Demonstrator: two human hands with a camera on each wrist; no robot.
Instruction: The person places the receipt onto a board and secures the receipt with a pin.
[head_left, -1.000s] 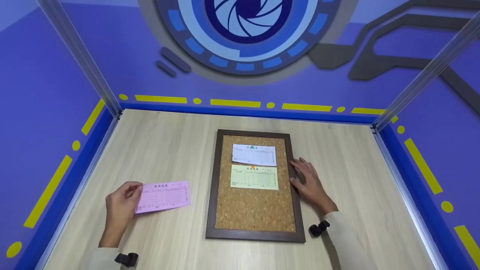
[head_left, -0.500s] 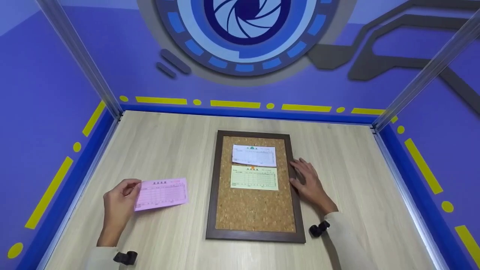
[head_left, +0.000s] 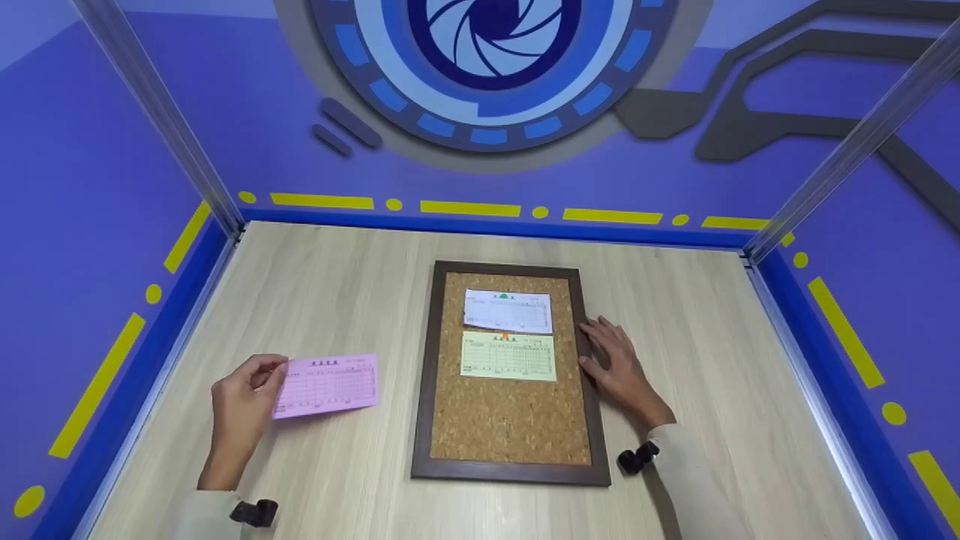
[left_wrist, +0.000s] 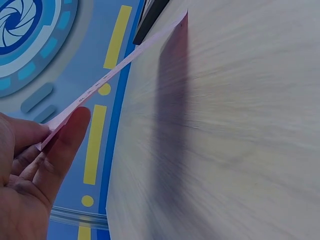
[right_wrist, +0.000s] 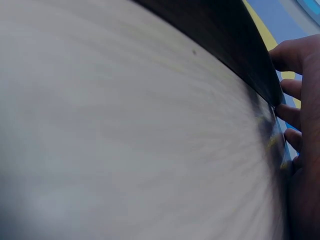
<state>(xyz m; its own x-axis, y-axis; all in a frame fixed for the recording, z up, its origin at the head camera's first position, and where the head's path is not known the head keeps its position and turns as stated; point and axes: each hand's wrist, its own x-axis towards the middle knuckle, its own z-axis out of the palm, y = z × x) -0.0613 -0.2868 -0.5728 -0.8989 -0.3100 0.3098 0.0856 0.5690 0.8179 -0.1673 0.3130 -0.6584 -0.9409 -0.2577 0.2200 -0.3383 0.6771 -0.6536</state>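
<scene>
My left hand pinches a pink printed form slip by its left edge. In the left wrist view the slip is seen nearly edge-on, between thumb and fingers, tilted above the tabletop with a shadow under it. A cork board in a dark brown frame lies flat to the right of the slip. On the cork are a white form slip with a green pin at its top and, just below, a pale green one with an orange pin. My right hand rests its fingertips and thumb against the frame's right side.
The light wood table is bounded by a blue-purple back wall and side walls with yellow dashes. Metal posts stand at the back corners. A black wrist device sits on each sleeve.
My left hand and the pink slip have shifted slightly upward in the head view, with a small sway left and back. The right hand and the cork board have stayed put.
</scene>
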